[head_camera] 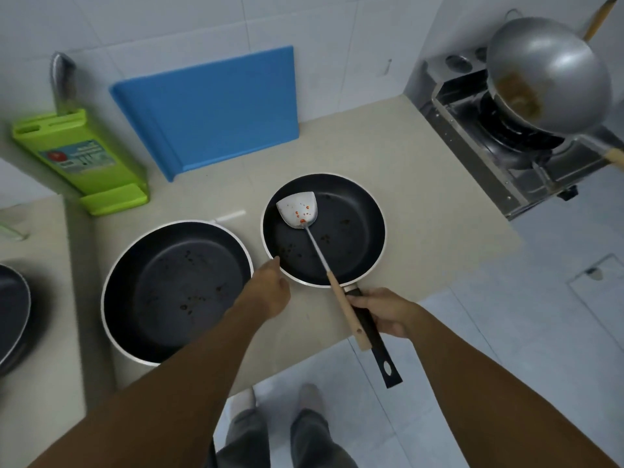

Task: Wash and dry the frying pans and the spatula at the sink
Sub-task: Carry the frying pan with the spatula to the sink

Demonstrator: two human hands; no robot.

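Observation:
Two black frying pans with food specks sit on the beige counter [422, 197]: a large pan [175, 292] on the left and a smaller pan [347, 238] on the right. A metal spatula [297, 209] with red stains lies in the smaller pan, its wooden handle sticking out over the rim toward me. My right hand [381, 312] grips the smaller pan's black handle, beside the spatula's wooden handle. My left hand [270, 288] has its fingers curled, the fingertip touching the smaller pan's left rim. A third dark pan [13, 315] shows at the left edge.
A blue cutting board [216, 106] leans on the tiled wall. A green knife block [81, 160] stands at the left. A steel wok [547, 72] sits on the gas stove [499, 153] at the right. The counter edge runs close to my legs.

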